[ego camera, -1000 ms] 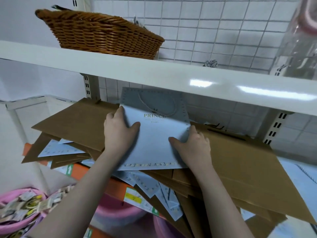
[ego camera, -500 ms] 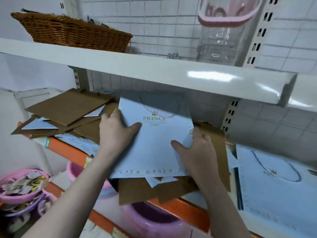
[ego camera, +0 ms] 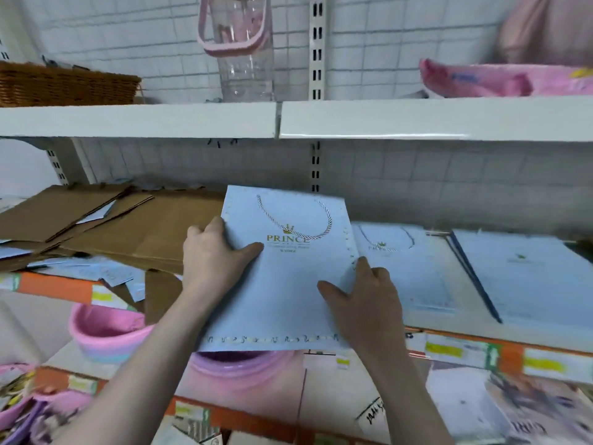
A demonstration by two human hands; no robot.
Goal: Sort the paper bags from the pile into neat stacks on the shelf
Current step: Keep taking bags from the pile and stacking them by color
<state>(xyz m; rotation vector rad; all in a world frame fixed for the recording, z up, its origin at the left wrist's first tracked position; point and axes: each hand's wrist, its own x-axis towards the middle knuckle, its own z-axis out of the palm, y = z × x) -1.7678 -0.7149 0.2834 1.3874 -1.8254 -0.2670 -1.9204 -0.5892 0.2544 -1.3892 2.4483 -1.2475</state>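
Note:
A flat light-blue paper bag (ego camera: 288, 277) printed "PRINCE", with a rope handle, is held between both hands above the shelf's front edge. My left hand (ego camera: 213, 255) grips its left edge, thumb on top. My right hand (ego camera: 365, 300) grips the right edge, thumb on the face. To the left lies the messy pile of brown paper bags (ego camera: 134, 226) with blue ones mixed in. To the right a stack of the same blue bags (ego camera: 407, 268) lies flat on the shelf (ego camera: 481, 335), and another blue stack (ego camera: 526, 277) lies beyond it.
The upper shelf (ego camera: 353, 120) hangs low overhead, carrying a wicker basket (ego camera: 64, 83), a clear container with a pink handle (ego camera: 244, 49) and pink packs (ego camera: 507, 78). Pink tubs (ego camera: 106, 332) sit on the lower shelf below.
Both hands have lifted the blue bag off the brown pile and carried it to the right, up beside the blue stack. My view has swung right with it.

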